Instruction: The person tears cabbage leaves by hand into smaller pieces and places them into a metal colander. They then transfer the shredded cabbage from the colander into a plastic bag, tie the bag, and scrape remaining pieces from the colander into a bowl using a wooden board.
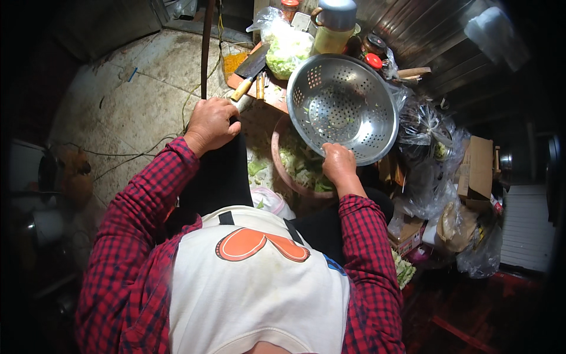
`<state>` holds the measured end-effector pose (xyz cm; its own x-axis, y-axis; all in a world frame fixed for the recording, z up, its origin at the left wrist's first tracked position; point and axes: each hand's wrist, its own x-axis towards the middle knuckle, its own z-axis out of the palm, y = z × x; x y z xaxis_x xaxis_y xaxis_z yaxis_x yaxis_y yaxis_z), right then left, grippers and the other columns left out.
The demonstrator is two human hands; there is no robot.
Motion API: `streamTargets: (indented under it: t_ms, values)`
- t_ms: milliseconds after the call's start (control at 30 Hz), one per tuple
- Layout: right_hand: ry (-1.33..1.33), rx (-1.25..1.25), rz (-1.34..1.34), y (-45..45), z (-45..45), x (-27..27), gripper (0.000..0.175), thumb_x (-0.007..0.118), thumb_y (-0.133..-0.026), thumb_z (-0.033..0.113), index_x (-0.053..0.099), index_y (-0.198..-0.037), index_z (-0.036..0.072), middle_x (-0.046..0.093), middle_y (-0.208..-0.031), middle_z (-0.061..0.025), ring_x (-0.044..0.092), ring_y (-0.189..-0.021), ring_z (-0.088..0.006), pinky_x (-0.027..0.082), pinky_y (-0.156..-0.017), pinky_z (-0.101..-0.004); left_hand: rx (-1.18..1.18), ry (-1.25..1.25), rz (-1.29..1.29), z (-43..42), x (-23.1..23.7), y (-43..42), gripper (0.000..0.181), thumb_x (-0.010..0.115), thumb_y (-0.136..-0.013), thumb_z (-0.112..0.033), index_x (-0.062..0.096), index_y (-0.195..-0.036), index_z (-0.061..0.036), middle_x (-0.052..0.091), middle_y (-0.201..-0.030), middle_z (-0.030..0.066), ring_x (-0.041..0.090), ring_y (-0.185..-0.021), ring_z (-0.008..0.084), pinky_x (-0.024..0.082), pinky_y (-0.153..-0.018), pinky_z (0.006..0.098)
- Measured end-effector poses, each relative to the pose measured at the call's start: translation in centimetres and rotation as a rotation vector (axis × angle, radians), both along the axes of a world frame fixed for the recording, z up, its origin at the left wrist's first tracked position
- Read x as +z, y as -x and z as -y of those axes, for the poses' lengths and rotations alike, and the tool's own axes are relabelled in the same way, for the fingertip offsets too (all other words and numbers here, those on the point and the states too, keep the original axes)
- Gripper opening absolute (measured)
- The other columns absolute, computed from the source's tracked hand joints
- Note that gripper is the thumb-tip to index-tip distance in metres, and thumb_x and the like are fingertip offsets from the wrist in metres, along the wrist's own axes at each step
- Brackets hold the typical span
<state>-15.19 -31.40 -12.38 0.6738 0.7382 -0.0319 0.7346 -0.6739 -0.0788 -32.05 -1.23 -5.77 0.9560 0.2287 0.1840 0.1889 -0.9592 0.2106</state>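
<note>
My right hand [339, 164] grips the near rim of a steel colander [342, 106], which is tilted and has a few green leaf bits inside. My left hand [213, 124] rests over my knee with its fingers bent; whether it holds anything is hidden. Beyond it, a cleaver [252, 62] with a wooden handle lies at the edge of an orange-brown board [275, 98], beside another wooden handle [260, 86]. A plastic bag of shredded cabbage [288, 54] stands behind the colander's left side. Below the colander, cabbage leaves [305, 170] lie in a basin with a pinkish rim [277, 155].
A thermos-like jug [334, 26] and red-lidded jars [373, 60] stand at the back. Plastic bags [420, 177] and a cardboard box [479, 168] crowd the right. A dark upright bar [208, 48] and cables [141, 153] are at the left, over the tiled floor [146, 93].
</note>
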Motion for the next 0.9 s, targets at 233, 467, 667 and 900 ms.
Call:
streamTargets:
  t_ms: [233,467,667,900]
  values:
    - [-0.222,0.014,0.068,-0.1,0.5,0.3,0.018,0.055,-0.079,0.006,0.067,-0.091,0.012,0.064,-0.081,-0.0102,0.062,-0.081,-0.0338,0.05,-0.071,-0.0445,0.029,0.014,0.016,0.0,-0.2,-0.4,0.018,0.063,-0.072,-0.027,0.069,-0.081,-0.0116,0.067,-0.087,0.006,0.062,-0.089,0.0275,0.048,-0.078,0.0415]
    - [-0.584,0.184,0.076,3.2,2.9,4.4,0.003,0.06,-0.086,0.011,0.062,-0.084,0.01,0.062,-0.077,-0.0089,0.061,-0.074,-0.0323,0.047,-0.066,-0.0415,0.037,0.014,-0.024,0.0,-0.3,-0.8,0.022,0.063,-0.076,-0.029,0.07,-0.086,-0.0107,0.068,-0.091,0.0078,0.062,-0.09,0.029,0.049,-0.079,0.0416]
    - [-1.174,-0.261,-0.672,8.9,6.8,8.9,0.024,0.071,-0.081,0.003,0.065,-0.105,0.001,0.068,-0.097,-0.0075,0.065,-0.087,-0.0222,0.051,-0.078,-0.032,0.2,0.24,0.161,0.0,-1.1,-2.2,0.044,0.059,-0.089,-0.041,0.059,-0.121,-0.0096,0.065,-0.107,0.0154,0.061,-0.1,0.0345,0.048,-0.086,0.0429]
    - [-1.821,-0.297,-1.277,9.7,9.5,12.0,0.046,0.055,-0.094,0.023,0.049,-0.135,0.004,0.056,-0.131,-0.0125,0.053,-0.121,-0.0274,0.04,-0.105,-0.0453,0.029,1.19,0.107,1.3,-6.8,-8.6,0.045,0.045,-0.101,-0.036,0.054,-0.126,0.0002,0.063,-0.112,0.0095,0.058,-0.1,0.0141,0.047,-0.087,0.0268]
